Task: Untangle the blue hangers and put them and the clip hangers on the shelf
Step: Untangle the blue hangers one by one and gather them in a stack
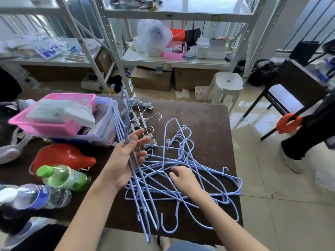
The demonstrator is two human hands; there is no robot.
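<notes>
A tangle of light blue wire hangers (192, 171) lies on the dark brown table (208, 120). My left hand (125, 160), palm up with fingers spread, carries a bundle of several blue hangers (126, 127) that slants from the baskets down past the table's near edge. My right hand (183, 178) reaches into the tangle with fingers curled over the wires; whether it grips one is hidden. White clip hangers (143, 122) lie behind the left hand, near the table's middle. The white metal shelf (174, 60) stands beyond the table.
Pink basket (54, 122) stacked in a lilac basket at the table's left. Red plastic scoop (63, 156), green bottle (63, 176) and clear water bottle (36, 196) lie front left. White stool (226, 86) and cardboard boxes (152, 78) stand near the shelf. A black chair (299, 84) stands on the right.
</notes>
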